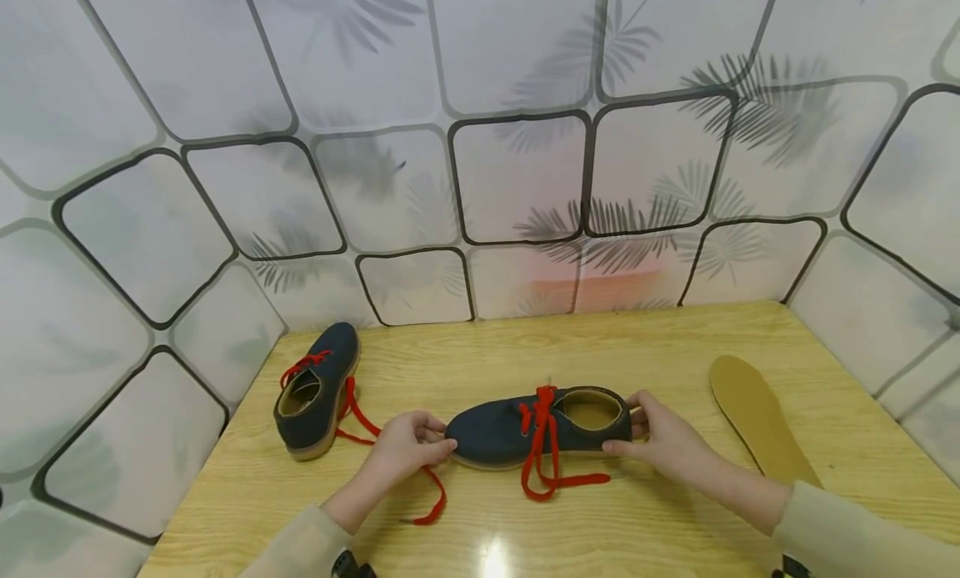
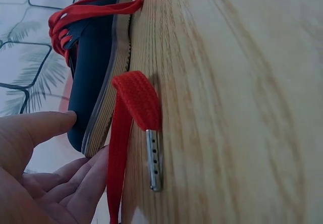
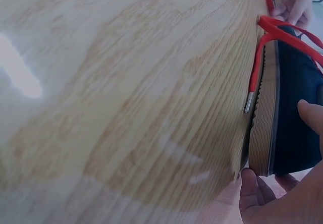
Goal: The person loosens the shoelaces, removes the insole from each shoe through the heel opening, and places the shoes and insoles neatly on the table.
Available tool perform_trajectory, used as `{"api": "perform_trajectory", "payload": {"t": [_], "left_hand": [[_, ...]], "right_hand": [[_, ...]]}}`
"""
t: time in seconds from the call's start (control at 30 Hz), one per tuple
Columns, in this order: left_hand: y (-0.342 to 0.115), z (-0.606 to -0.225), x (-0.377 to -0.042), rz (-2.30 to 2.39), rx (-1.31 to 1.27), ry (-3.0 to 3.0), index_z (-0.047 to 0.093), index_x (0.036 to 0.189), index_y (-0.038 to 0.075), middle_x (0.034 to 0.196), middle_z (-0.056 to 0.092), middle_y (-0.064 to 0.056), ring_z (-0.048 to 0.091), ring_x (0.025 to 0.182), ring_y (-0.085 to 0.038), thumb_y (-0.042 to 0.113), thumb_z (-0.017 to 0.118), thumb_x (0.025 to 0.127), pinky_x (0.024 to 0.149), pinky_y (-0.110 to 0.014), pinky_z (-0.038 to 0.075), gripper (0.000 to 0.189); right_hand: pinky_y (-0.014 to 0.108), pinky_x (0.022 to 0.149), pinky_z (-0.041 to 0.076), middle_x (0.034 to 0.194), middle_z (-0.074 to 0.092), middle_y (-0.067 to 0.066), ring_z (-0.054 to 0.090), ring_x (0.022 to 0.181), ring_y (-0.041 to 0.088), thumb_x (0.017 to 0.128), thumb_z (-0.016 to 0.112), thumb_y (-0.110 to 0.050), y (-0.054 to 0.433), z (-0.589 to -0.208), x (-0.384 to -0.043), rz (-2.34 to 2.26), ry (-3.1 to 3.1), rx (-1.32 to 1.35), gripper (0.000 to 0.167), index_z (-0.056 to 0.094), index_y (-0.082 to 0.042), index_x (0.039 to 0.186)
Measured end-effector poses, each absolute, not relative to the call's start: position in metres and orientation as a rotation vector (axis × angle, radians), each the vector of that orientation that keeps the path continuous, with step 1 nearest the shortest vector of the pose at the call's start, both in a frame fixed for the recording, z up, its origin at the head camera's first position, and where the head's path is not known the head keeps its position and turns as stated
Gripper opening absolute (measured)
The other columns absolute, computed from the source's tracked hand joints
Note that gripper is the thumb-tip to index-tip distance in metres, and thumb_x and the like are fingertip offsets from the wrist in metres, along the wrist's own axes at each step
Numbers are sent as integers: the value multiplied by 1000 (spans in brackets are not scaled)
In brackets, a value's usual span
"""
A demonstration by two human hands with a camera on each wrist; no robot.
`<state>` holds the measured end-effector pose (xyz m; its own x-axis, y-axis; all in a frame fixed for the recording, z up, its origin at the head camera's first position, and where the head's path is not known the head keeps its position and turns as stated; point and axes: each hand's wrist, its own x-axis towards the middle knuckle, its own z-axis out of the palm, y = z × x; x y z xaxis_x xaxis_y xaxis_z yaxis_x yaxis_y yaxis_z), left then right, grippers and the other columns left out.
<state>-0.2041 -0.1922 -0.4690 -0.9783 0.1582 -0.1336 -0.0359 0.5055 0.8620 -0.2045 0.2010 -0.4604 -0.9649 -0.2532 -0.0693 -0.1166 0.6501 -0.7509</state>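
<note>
- Left hand (image 1: 408,446) pinches the toe of a navy, red-laced, ribbed-soled shoe (image 1: 487,432).
- Right hand (image 1: 663,440) pinches its heel.
- A flat tan insole (image 1: 757,411) lies near the right hand.

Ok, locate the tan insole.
In the head view, the tan insole lies on the right of the table, right of the right hand, near its sleeve.

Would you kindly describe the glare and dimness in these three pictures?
Head view: a bright glare patch on the tabletop, bottom centre; right wrist view: a white streak at left, fainter reflections lower down; left wrist view: dim, no strong glare, the held shoe dark, metal lace tip fairly crisp.
</note>
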Motion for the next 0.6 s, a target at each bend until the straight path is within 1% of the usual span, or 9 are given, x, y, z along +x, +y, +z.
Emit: {"api": "perform_trajectory", "payload": {"t": [0.13,0.3,0.43,0.6], "left_hand": [[-192,-470,-204,1379,113,2649,75,108,0,91,76,-8,70,77,-14,17,86,90,65,-26,62,28],[-191,-469,-205,1295,139,2744,77,105,5,94,77,-5,71,83,-14,20,90,88,69,-25,61,27],[-191,-470,-206,1321,163,2740,76,109,6,98,77,-5,72,88,-16,18,90,87,75,-29,63,29],[-191,-472,-208,1405,215,2699,74,115,3,103,75,-8,72,94,-19,9,88,88,85,-36,65,31]], "right_hand": [[37,80,61,112,73,16,70,100,24,85,92,-30,200,-461,-204,-1225,2684,-286,68,53,6,130],[37,80,61,113,73,16,70,100,25,85,92,-28,200,-462,-206,-1223,2684,-271,68,53,5,130],[37,79,61,112,74,17,71,100,26,85,92,-27,200,-461,-206,-1209,2701,-288,68,53,6,130],[36,79,60,113,74,17,72,102,27,86,92,-25,200,-461,-207,-1211,2708,-290,67,53,6,130]]}}
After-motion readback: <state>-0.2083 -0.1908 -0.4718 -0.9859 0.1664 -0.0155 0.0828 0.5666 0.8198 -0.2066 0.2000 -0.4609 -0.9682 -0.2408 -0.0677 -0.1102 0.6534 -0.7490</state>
